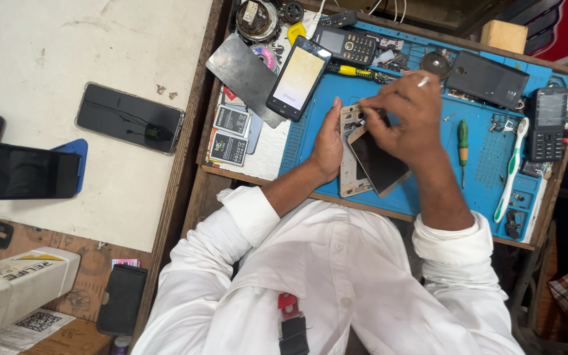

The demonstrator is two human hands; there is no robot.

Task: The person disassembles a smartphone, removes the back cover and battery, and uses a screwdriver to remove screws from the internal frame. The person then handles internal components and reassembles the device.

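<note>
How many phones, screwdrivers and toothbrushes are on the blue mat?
Phones: 5, namely the opened one under the left hand and right hand, a lit one, two keypad ones, a black one
Screwdrivers: 2
Toothbrushes: 1
Total: 8

We work at a wooden worktop (428,217) covered by a blue repair mat (310,125). Under our fingers (389,108) an opened phone frame (352,174) lies on the mat. Just right of them lie a green screwdriver (463,139) and a white toothbrush (511,169). Left of them rests a lit smartphone (298,77); beyond them, a black keypad phone (347,45).
</note>
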